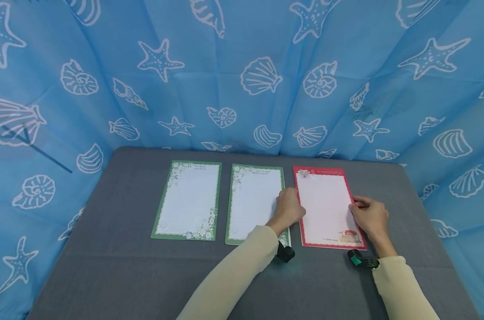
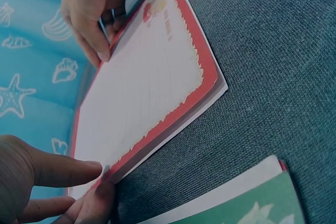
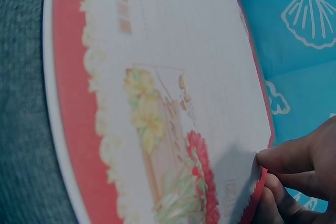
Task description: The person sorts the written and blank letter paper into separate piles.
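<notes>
A red-bordered writing pad lies on the grey table at the right of the row, with faint lines and a flower print. At its left edge my left hand pinches it between thumb and fingers; in the left wrist view the left thumb lies over the edge. My right hand pinches the opposite edge, its thumb on top and fingers below. A green-bordered pad lies just left of my left hand, partly covered by that forearm.
Another green-bordered pad lies further left on the grey table. A blue curtain printed with shells and starfish hangs behind the table and at its sides.
</notes>
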